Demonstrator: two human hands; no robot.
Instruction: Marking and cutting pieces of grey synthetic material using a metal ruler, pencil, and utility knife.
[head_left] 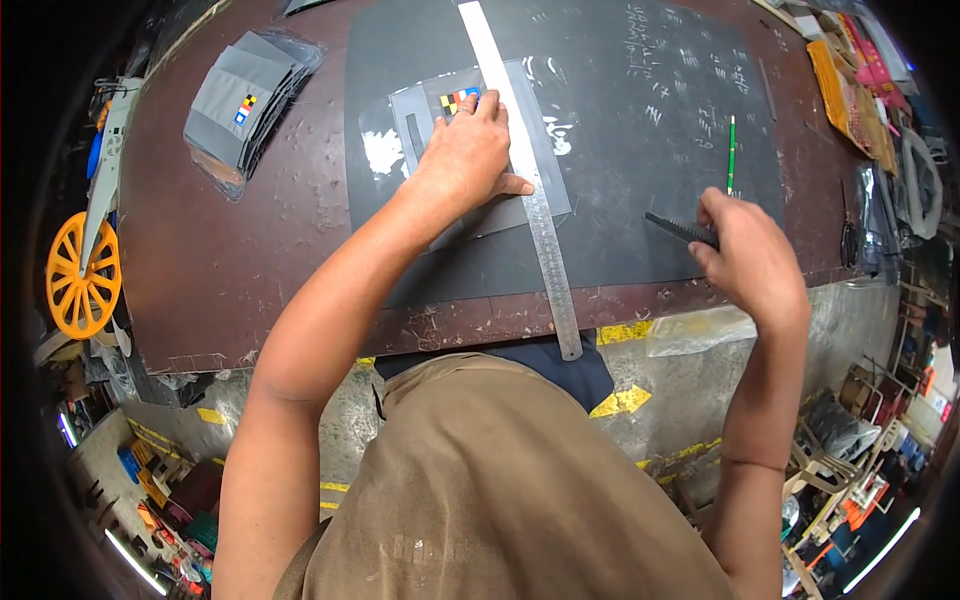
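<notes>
Brown apron (500, 490), left hand (465, 155) on grey colour-patched packet (440, 110) beside ruler (525, 180).

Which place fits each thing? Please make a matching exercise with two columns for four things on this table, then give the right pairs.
Things:
1. metal ruler
2. green pencil
3. stack of grey pieces
4. black comb-like tool

Places:
A. in the right hand
B. far left of the table, in a clear bag
C. under the left hand, across the dark mat
D. lying alone on the mat, beyond the right hand

Pairs: 1-C, 2-D, 3-B, 4-A
</notes>
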